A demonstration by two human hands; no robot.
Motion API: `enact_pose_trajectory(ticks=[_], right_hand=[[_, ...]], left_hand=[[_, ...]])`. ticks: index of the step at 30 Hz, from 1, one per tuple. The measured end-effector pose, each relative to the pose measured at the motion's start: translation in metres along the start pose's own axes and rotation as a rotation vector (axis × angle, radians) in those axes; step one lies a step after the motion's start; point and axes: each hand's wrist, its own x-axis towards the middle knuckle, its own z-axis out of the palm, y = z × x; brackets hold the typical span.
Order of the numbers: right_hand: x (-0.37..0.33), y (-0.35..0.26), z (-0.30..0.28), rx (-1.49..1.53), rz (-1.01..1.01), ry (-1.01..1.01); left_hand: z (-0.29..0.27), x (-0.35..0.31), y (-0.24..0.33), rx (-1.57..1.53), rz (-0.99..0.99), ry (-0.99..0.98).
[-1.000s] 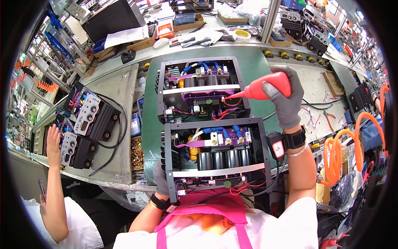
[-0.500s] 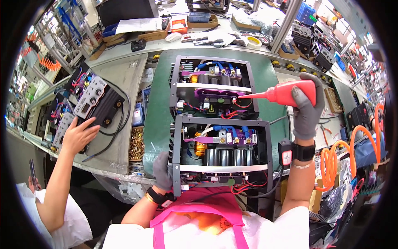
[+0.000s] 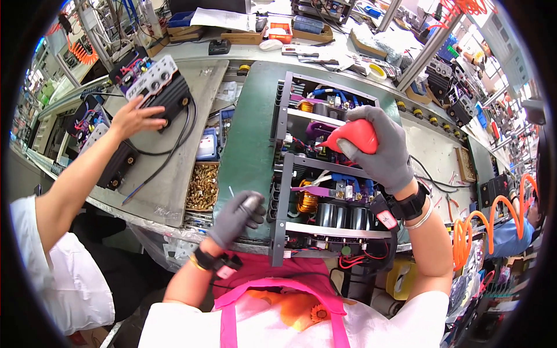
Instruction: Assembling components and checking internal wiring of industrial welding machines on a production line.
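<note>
My right hand [image 3: 380, 153], grey glove, fingers clamped round the red squeeze bulb [image 3: 355, 136], center-right of frame, nozzle aimed left into the upper open chassis [image 3: 325, 110]. My left hand [image 3: 237, 217], lower center, fingers curled together by the lower chassis [image 3: 325, 203] edge; can't tell what it's pinching. Co-worker's hand [image 3: 132, 119] upper left on a black module [image 3: 156, 87].

Two open chassis sit on the mat [image 3: 249, 145] — far unit [image 3: 325, 110] at 12 o'clock of the near unit [image 3: 331, 209]. Screw tray [image 3: 202, 187] at 9 o'clock; cabled modules [image 3: 156, 87] — 10 o'clock.
</note>
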Motion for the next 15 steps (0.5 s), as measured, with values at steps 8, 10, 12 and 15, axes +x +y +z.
enact_pose_trajectory(ticks=[8,10,12,15], right_hand=[[-0.002,-0.004,0.003,-0.092,-0.059,0.005],[-0.002,-0.006,0.003,-0.115,-0.108,0.002],[-0.002,-0.006,0.003,-0.095,-0.127,-0.020],[-0.003,-0.004,0.003,-0.102,-0.129,-0.036]], left_hand=[[-0.037,0.060,0.061,0.445,0.338,0.095],[-0.028,0.078,0.064,0.558,0.424,0.114],[-0.018,0.090,0.062,0.741,0.550,0.129],[-0.008,0.100,0.057,0.735,0.509,0.055]])
